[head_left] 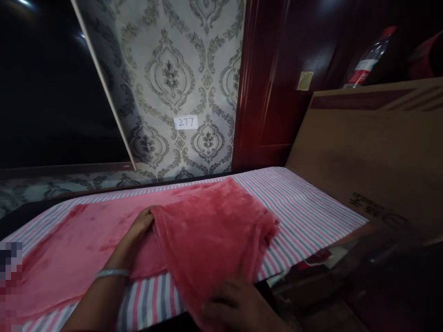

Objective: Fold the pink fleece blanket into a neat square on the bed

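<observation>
A pink fleece cloth (pixel 207 230) lies on a striped sheet (pixel 304 207), its right part folded over toward the left. My left hand (pixel 140 226) rests flat on the cloth, fingertips under the folded edge; a pale band circles that wrist. My right hand (pixel 238 306) is at the near edge, fingers closed on the lower corner of the folded cloth.
A large cardboard box (pixel 374 152) stands at the right against the bed. A plastic bottle (pixel 368 57) sits behind it. Patterned wallpaper with a "277" label (pixel 186 122) and a dark red door frame (pixel 259 92) are behind; a dark window is at left.
</observation>
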`<state>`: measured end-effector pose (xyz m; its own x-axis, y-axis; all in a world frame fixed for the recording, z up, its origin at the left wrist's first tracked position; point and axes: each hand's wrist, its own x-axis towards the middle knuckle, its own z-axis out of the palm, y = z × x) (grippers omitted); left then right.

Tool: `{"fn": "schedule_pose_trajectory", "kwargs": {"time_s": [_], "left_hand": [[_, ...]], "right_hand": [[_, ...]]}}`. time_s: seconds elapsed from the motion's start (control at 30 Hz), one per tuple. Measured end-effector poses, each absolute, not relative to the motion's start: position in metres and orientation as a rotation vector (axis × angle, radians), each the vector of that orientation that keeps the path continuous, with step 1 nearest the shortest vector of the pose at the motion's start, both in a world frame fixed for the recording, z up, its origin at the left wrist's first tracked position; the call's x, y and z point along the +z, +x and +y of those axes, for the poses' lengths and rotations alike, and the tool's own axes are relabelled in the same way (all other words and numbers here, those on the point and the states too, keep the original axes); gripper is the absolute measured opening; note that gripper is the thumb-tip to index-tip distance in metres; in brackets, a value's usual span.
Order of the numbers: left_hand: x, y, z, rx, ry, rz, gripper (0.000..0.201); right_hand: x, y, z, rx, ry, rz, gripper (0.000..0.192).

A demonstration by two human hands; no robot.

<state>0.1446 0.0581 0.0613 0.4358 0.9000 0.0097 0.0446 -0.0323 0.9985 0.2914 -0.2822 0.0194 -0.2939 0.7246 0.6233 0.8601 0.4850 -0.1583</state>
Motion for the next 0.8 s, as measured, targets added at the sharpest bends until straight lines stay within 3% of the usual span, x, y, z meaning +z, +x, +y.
{"fn": "schedule_pose_trajectory", "kwargs": {"time_s": [0.2,0.33,0.6,0.8], "left_hand": [[0.054,0.134,0.062,0.684,1.343,0.87,0.055],[0.072,0.134,0.062,0.607,1.269,0.825,0.056],[0.212,0.252,0.055,0.732,1.195,0.445,0.047],[0.297,0.421,0.021,0.701,1.441,0.026,0.045]], "right_hand": [[0.039,0.291,-0.289,-0.245,-1.418,-2.068,0.033],[0.076,0.302,-0.299,-0.218,-1.458,-1.884,0.044],[0.163,0.399,-0.307,-0.497,-1.394,-1.224,0.02],[0.208,0.547,-0.314,-0.606,-1.119,-0.627,0.025]]}}
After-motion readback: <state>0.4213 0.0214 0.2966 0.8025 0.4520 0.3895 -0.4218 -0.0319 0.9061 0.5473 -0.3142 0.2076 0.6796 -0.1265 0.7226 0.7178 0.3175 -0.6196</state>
